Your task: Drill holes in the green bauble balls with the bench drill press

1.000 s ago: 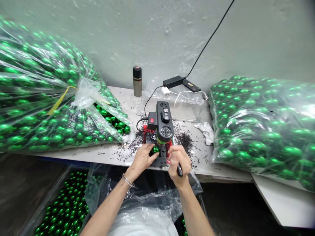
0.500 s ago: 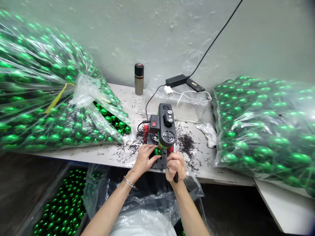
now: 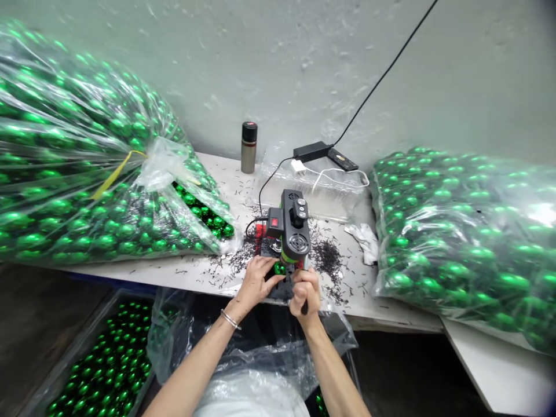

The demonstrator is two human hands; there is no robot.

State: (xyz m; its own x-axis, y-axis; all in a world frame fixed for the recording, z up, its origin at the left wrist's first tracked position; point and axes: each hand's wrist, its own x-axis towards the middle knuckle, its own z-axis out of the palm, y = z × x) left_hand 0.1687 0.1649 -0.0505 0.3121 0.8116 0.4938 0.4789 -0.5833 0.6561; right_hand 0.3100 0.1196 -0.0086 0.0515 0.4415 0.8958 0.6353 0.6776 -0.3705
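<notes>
A black tabletop machine with a red switch, round vents and a green band stands on the bench. Beneath its head sits a shiny green ball. My left hand is at the ball's left and front, thumb and fingers closed around it. At the machine's right side, my right hand is wrapped round a lever handle whose dark lower end shows below the fist. Small black bits lie heaped and scattered around the machine's base.
Big clear bags of green balls lie at left and right. Behind the machine are a bottle, a power adapter with cable, and a clear plastic tray. A bin of balls stands below left.
My right hand, still on the lever handle, has shifted slightly left, closer to the machine. My left hand stays at the ball. The camera view has tilted a little.
</notes>
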